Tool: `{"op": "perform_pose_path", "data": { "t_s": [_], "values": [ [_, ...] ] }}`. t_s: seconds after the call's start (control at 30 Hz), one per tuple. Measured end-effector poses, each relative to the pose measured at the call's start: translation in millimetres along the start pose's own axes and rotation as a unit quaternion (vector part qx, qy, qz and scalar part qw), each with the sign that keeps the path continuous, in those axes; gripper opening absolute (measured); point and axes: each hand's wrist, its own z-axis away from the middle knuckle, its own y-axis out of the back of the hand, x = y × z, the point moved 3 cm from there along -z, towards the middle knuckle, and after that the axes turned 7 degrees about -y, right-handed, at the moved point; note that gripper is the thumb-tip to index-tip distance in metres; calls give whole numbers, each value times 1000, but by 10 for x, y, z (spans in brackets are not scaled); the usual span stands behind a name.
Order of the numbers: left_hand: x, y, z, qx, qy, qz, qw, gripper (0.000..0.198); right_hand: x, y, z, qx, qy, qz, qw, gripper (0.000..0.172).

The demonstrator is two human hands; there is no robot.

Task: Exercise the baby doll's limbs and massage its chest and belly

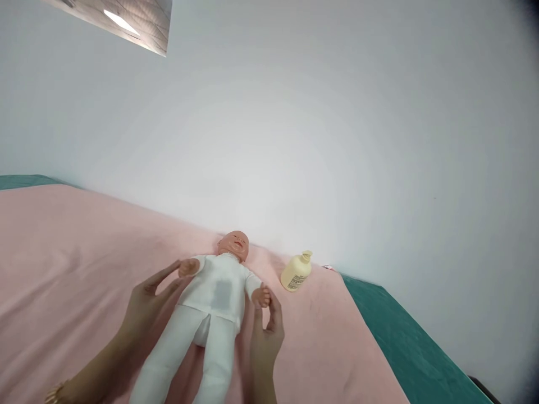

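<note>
1. A baby doll [214,297] in a white suit lies face up on a pink blanket [63,252], its legs toward the camera and its head near the pale wall [337,140].
2. The left hand [147,306], fingers spread apart, meets the doll's outstretched arm near the wrist without closing on it.
3. The right hand [267,336] stands upright at the doll's other fist, thumb and fingers on either side; whether they pinch it cannot be told.
4. A cream lotion bottle [296,272] lies on its side near that arm, apart from it, with no hand on it.
5. The work looks barely begun: the doll is fully dressed, its arms only just met and the bottle not taken up.
6. A teal sheet [404,342] shows past the blanket's edge.
</note>
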Motion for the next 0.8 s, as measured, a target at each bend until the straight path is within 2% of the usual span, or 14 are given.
{"op": "perform_pose_path", "data": {
  "t_s": [0.03, 0.1, 0.17, 0.23, 0.37, 0.5, 0.63, 0.67, 0.73, 0.8],
  "values": [
    [-44, -61, 19, -30, -21, -1, 999, 46, 18, -41, 29, -33, 31, 20, 999, 39],
    [-96, -178, 48, -82, -128, -23, 988, 38, 38, -106, 77, -91, 118, 56, 987, 33],
    [-122, -257, 68, -107, -265, -69, 956, 31, 36, -146, 111, -123, 205, 89, 967, 30],
    [-148, -301, 74, -119, -366, -119, 915, 29, 15, -173, 130, -134, 268, 112, 947, 32],
    [-174, -350, 80, -145, -469, -185, 852, 31, -73, -229, 157, -146, 354, 147, 912, 38],
    [-178, -377, 91, -146, -483, -197, 841, 32, -126, -270, 161, -149, 383, 175, 895, 38],
    [-155, -349, 104, -149, -453, -186, 859, 31, -85, -251, 146, -147, 359, 169, 906, 37],
    [-133, -326, 110, -145, -435, -171, 872, 30, -69, -239, 142, -147, 340, 161, 915, 35],
    [-71, -252, 113, -112, -360, -128, 917, 28, -43, -207, 131, -144, 275, 135, 941, 30],
    [-13, -164, 109, -67, -227, -81, 968, 30, -30, -161, 109, -122, 168, 102, 973, 30]
  ]
}}
